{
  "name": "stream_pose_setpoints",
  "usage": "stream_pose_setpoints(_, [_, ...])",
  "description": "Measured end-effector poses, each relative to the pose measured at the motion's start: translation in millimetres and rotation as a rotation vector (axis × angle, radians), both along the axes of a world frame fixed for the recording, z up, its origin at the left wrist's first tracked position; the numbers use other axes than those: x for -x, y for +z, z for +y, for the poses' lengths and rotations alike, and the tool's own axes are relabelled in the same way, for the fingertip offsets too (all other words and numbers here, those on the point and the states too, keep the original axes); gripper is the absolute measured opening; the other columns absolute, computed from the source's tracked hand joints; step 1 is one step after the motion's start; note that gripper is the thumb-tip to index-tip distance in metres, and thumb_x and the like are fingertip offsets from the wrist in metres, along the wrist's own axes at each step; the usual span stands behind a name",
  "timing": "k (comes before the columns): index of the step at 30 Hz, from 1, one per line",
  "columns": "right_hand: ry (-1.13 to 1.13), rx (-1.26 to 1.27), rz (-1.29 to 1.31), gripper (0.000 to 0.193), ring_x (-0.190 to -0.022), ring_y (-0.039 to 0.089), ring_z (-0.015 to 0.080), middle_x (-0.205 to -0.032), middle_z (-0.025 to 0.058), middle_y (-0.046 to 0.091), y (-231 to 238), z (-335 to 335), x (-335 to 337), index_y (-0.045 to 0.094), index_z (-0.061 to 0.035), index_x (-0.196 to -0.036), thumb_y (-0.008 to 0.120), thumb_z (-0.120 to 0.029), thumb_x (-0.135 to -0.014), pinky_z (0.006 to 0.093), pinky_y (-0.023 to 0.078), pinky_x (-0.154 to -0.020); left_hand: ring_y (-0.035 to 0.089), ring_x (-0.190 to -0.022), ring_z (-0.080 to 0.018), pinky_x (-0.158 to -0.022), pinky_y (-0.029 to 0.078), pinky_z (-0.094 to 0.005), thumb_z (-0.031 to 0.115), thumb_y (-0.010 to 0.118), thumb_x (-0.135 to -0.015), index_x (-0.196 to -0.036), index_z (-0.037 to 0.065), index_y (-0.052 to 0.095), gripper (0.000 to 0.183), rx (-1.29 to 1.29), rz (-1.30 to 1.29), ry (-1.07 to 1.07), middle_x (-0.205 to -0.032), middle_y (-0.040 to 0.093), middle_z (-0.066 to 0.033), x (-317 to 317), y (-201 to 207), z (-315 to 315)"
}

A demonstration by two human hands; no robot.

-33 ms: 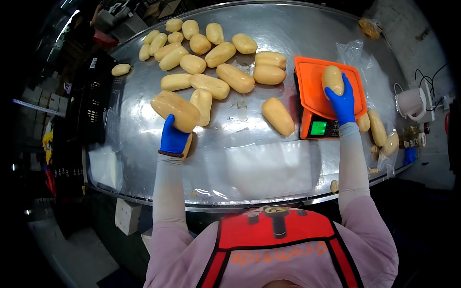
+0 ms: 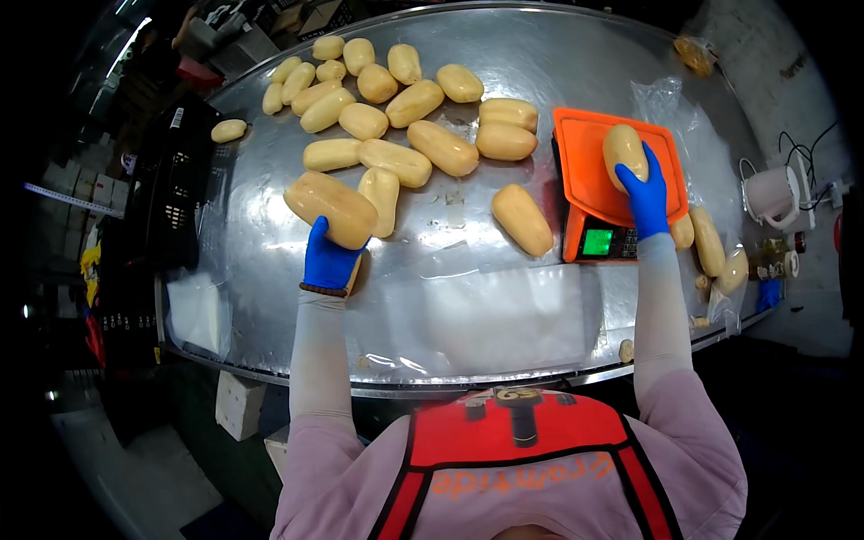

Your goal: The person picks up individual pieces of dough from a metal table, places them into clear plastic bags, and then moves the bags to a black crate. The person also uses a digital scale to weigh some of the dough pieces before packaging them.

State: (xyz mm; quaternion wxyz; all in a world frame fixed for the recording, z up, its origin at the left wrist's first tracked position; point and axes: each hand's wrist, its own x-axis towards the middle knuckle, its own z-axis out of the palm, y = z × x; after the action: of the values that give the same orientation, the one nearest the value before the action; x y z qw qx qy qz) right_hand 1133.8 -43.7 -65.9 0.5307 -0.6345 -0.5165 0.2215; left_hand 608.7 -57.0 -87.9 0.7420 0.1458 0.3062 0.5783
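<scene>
Shiny metal table (image 2: 594,54), black crate (image 2: 166,211) to its left. Left hand (image 2: 331,261) gripping a fat root (image 2: 329,205) over the table, right hand (image 2: 646,200) cupped round a smaller root (image 2: 624,153) on the orange scale (image 2: 580,166).

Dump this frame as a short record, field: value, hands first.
left hand: blue glove, gripping a large pale root piece
right hand: blue glove, gripping a smaller root piece over the orange scale; contact with its tray unclear
display: lit green
surface: metal table
loose stock: many root pieces, mostly far left; one lone root piece just left of the scale
packaging: clear plastic lying along the near side
left side: black crate
</scene>
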Motion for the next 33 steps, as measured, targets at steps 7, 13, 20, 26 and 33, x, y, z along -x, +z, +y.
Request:
stream_pose_setpoints(7, [0.607,0.041,0.028,0.085,-0.131,0.039,0.0298,-0.142,0.0174,0.039,22.6,-47.3,150.8,0.034,-0.0047,-0.142,0.076,-0.021,-0.070,0.0386,0.032,-0.108,0.033,-0.133,-0.0367,-0.104,0.028,-0.0640,0.069,0.058,-0.076,-0.143,0.017,0.028,0.090,-0.059,-0.042,0.053,-0.146,0.033,-0.0129,-12.1,6.2,-16.2])
stream_pose_setpoints(13, [0.639,0.212,-0.266,0.091,-0.133,0.032,0.0387,-0.146,0.0224,0.029,-61.5,-42.2,223.5,0.031,-0.0057,-0.143,0.077,-0.025,-0.067,0.0428,0.027,-0.111,0.034,-0.132,-0.0376,-0.106,0.029,-0.0614,0.059,0.067,-0.075,-0.144,0.015,0.027,0.091,-0.079,-0.079,0.032,-0.146,0.033,-0.0132,-13.7,0.1,-26.0])
stream_pose_setpoints(20, [0.803,-0.132,-0.200,0.101,-0.133,0.034,0.0352,-0.144,0.0217,0.034,4.4,-43.5,267.0,0.026,-0.0038,-0.145,0.082,-0.036,-0.067,0.0426,0.029,-0.109,0.031,-0.135,-0.0338,-0.110,0.029,-0.0487,0.046,0.072,-0.077,-0.145,0.010,0.023,0.091,-0.118,0.159,-0.068,-0.148,0.030,-0.0129,-38.3,0.8,-43.5])
stream_pose_setpoints(26, [0.811,0.029,0.438,0.115,-0.132,0.037,0.0286,-0.144,0.0181,0.033,56.5,-19.5,292.6,0.013,-0.0026,-0.147,0.085,-0.025,-0.062,0.0412,0.032,-0.108,0.027,-0.137,-0.0316,-0.112,0.025,-0.0471,0.068,0.046,-0.085,-0.148,0.013,0.019,0.088,-0.344,-0.014,0.000,-0.149,0.029,-0.0095,-69.6,30.2,-35.6])
stream_pose_setpoints(33, [0.696,-0.050,0.628,0.115,-0.135,0.032,0.0276,-0.147,0.0147,0.029,16.4,-37.0,310.6,0.016,-0.0022,-0.146,0.088,-0.025,-0.059,0.0398,0.030,-0.110,0.029,-0.136,-0.0333,-0.113,0.023,-0.0463,0.072,0.034,-0.086,-0.146,0.008,0.026,0.088,-0.169,-0.805,-0.102,-0.150,0.027,-0.0151,-99.0,0.3,-45.7])
